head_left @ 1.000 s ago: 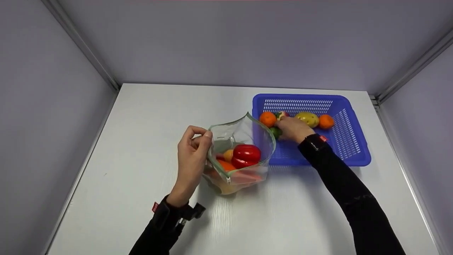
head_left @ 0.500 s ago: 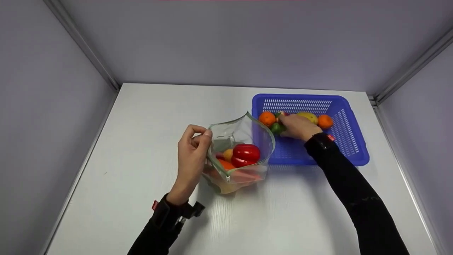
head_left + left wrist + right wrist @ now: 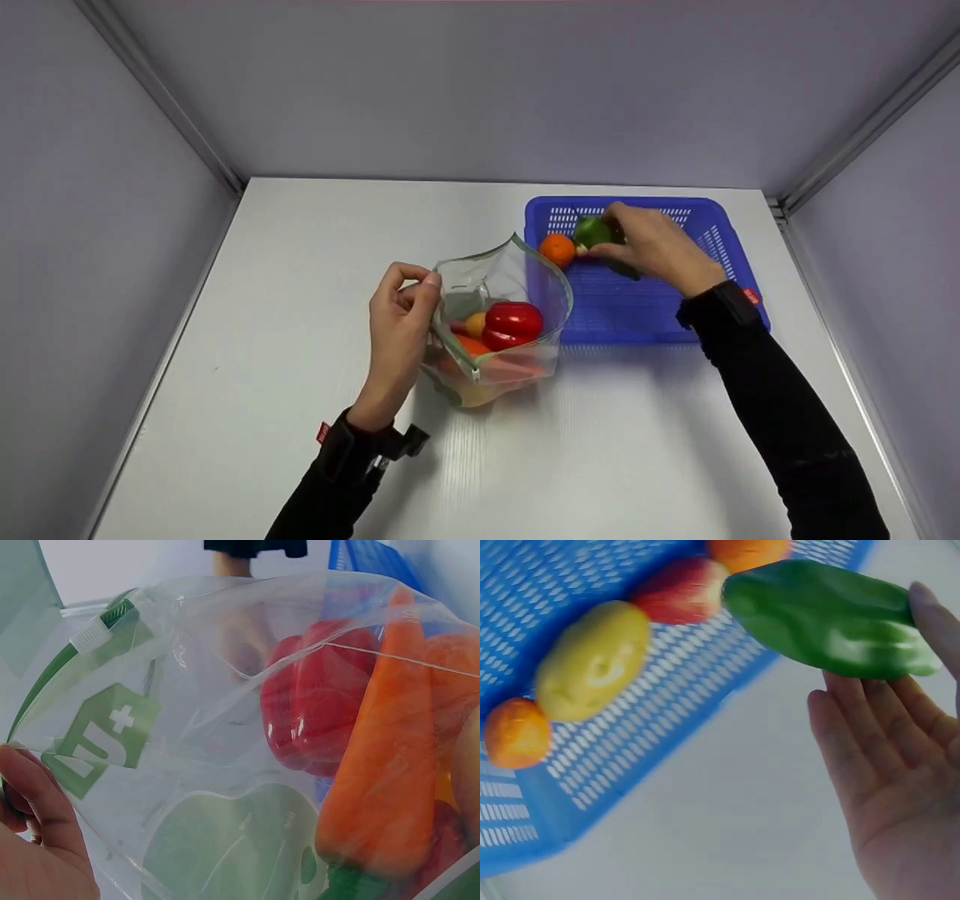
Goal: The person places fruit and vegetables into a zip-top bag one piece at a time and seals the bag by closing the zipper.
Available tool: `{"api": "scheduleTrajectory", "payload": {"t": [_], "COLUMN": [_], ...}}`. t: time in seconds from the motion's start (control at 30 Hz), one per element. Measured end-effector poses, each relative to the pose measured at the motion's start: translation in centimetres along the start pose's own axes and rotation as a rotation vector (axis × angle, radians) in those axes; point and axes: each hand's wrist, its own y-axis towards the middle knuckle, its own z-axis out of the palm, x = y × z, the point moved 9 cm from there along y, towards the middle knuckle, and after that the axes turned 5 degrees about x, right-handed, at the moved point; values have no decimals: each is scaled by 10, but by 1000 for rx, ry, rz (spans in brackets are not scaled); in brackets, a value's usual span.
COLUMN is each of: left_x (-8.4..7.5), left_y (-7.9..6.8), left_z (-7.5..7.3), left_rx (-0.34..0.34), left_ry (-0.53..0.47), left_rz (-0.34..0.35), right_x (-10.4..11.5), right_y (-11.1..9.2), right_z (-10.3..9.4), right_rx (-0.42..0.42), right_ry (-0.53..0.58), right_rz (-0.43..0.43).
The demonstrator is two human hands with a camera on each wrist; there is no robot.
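My left hand (image 3: 397, 322) pinches the left rim of a clear zip bag (image 3: 510, 276) with green edging, keeping its mouth spread. Inside the bag lie a red bell pepper (image 3: 513, 325), a carrot (image 3: 379, 757) and other produce, partly hidden. Over the blue basket (image 3: 622, 315), my right hand (image 3: 664, 244) grips a green pepper (image 3: 825, 619) between thumb and fingers. From the right wrist, the pepper shows lengthwise, its near end at the thumb. In the head view the fingers cover part of it.
In the basket, an orange (image 3: 557, 250) sits at the left. The right wrist view also shows a red-and-cream fruit (image 3: 681, 591), a yellow potato-like item (image 3: 592, 664) and another orange (image 3: 517, 733). The bag's right side overlaps the basket's left edge in the head view.
My right hand has taken hold of the green pepper and raised it, moving back and right over the basket. My left hand keeps its pinch on the bag.
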Motion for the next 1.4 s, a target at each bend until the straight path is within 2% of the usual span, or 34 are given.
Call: {"api": "scheduleTrajectory", "payload": {"t": [0.2,0.37,0.5,0.73,0.9,1.07,1.23,1.4], "left_x": [0,2,3,4,4,4,3,4], "left_y": [3,6,7,10,11,12,12,12], "left_z": [2,1,0,1,1,0,0,1], "left_rx": [18,8,-2,2,4,-10,-10,-7], "left_ry": [-20,-34,-33,-20,-20,-18,-20,-24], "left_rz": [16,15,11,11,17,18,26,16], "right_x": [32,62,85,123,152,177,196,208], "right_y": [-34,-59,-77,-99,-105,-101,-92,-85], "right_z": [-40,-63,-75,-90,-96,-85,-68,-58], "right_rx": [-214,-374,-455,-541,-561,-502,-434,-412], "right_ry": [36,45,64,189,213,264,284,229], "right_rz": [-155,-288,-361,-462,-548,-591,-603,-566]}}
